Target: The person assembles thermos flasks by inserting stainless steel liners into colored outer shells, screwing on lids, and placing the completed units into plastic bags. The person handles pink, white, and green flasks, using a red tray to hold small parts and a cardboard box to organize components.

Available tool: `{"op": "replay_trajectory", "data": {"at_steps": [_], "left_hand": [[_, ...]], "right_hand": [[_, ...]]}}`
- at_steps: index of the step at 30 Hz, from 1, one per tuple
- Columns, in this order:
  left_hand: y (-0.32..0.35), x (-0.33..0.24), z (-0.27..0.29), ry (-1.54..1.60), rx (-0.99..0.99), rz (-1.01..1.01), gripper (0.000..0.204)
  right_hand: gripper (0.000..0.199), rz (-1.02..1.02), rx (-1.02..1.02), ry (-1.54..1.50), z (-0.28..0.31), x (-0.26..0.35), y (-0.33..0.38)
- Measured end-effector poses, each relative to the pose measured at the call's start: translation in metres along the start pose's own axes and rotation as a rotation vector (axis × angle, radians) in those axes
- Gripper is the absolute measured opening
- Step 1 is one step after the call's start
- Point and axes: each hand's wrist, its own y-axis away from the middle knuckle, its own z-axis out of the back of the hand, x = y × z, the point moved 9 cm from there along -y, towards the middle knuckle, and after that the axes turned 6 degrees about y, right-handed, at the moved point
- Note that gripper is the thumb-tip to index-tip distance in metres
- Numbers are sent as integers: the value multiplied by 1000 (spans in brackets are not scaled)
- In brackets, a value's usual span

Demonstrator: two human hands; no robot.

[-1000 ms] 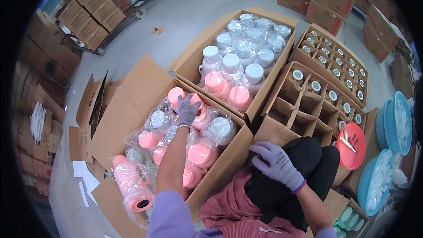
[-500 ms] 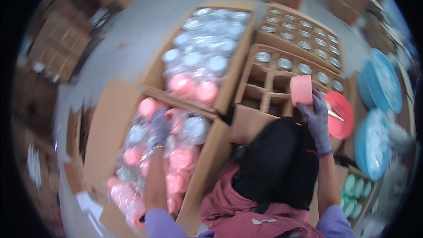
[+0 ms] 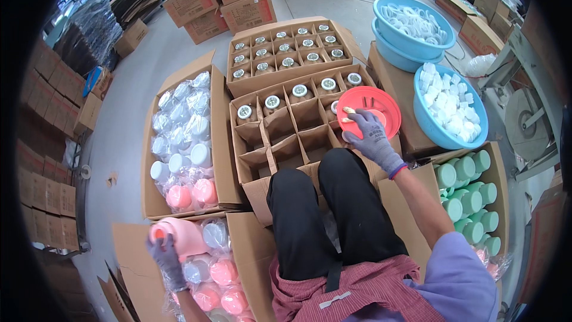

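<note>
pink bottle [image 3: 189, 238] lies left of the divided box [image 3: 256, 197], over wrapped bottles [image 3: 223, 271], its open end grasped by the left hand [image 3: 165, 259]. the right hand [image 3: 373, 137] is at the red dish [image 3: 388, 113] on the divided box's right side, close to small pale pieces [image 3: 348, 110]; whether it grips one, i cannot tell. blue basins [image 3: 430, 129] stand right of the divided box.

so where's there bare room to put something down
Free: the near-left compartments of the divided carton, before the knees; grey floor between the farther bottle carton and stacked boxes far left. Crowded: filled blue basins, green containers, bagged bottles by the left hand.
</note>
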Motion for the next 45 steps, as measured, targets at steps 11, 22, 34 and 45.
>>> {"op": "replay_trajectory", "data": {"at_steps": [11,22,34,45], "left_hand": [[81,-280,-18,890,476,-281,27],[123,-362,-186,1318,937,77,72],[114,-365,-138,1193,604,-254,57],[99,-319,-137,1921,562,167,51]], "right_hand": [[35,-311,-16,-1687,59,125,-14],[50,104,288,-947,65,125,103],[49,438,239,-679,101,115,57],[71,53,289,-853,98,81,66]]}}
